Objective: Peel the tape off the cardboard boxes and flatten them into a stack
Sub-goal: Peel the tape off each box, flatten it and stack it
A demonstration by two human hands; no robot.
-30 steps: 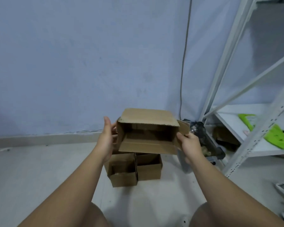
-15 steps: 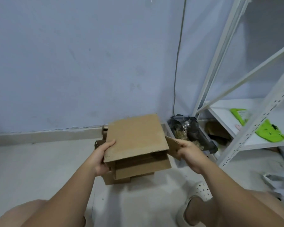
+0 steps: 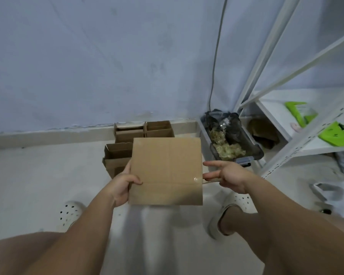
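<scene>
A brown cardboard box (image 3: 167,171) lies flat and level in front of me, its broad face up, with a small glint of clear tape near its right edge. My left hand (image 3: 123,183) grips its left edge, thumb on top. At the right edge my right hand (image 3: 226,175) has spread fingers; the fingertips touch the edge and pinch a thin strip of tape. Behind it, several open cardboard boxes (image 3: 145,132) stand on the floor against the wall, one (image 3: 115,157) partly hidden by the held box.
A dark bin (image 3: 244,155) holding crumpled tape and plastic sits right of the boxes. A white metal shelf (image 3: 298,124) with green items fills the right side. My feet in white clogs (image 3: 70,213) rest on the pale floor. A cable runs down the wall.
The box has gone from open and held up, to tilted, to flat and level lower down. The view has tipped downward, showing my feet and the floor boxes.
</scene>
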